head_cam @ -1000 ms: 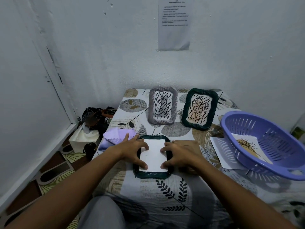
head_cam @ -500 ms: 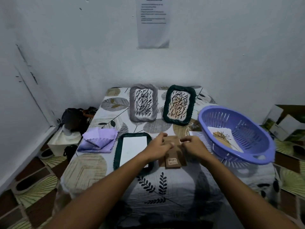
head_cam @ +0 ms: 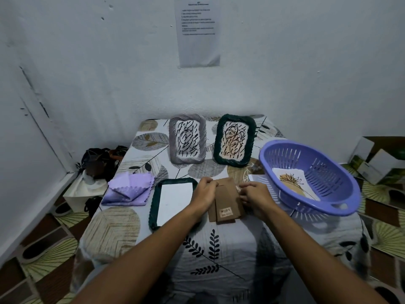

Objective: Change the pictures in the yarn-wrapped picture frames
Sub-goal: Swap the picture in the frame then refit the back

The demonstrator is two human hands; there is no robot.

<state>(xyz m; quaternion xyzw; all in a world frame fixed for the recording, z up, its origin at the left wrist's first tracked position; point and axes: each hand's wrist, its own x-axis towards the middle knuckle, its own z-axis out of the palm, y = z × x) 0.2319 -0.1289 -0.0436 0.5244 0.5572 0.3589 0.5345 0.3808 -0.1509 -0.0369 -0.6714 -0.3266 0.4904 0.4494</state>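
Fingers: both sets curl onto the brown backing board (head_cam: pixel 226 199); the left hand (head_cam: pixel 202 193) grips its left edge, the right hand (head_cam: pixel 255 195) pinches its upper right edge.
Change: a second ago both hands pressed the white sheet into the face-down green frame (head_cam: pixel 173 201); now they have shifted right to the board beside it.
Meaning: the new picture looks seated, so closing the back is likely next.
Other frames: the grey frame (head_cam: pixel 187 141) and the standing green frame (head_cam: pixel 234 140) lean at the wall, scribble pictures still in them.
Basket: the purple basket (head_cam: pixel 328 207) holds a plant drawing (head_cam: pixel 292 182).
Writing: the board's small sticker (head_cam: pixel 225 210) and the wall notice (head_cam: pixel 198 31) are too small to read.
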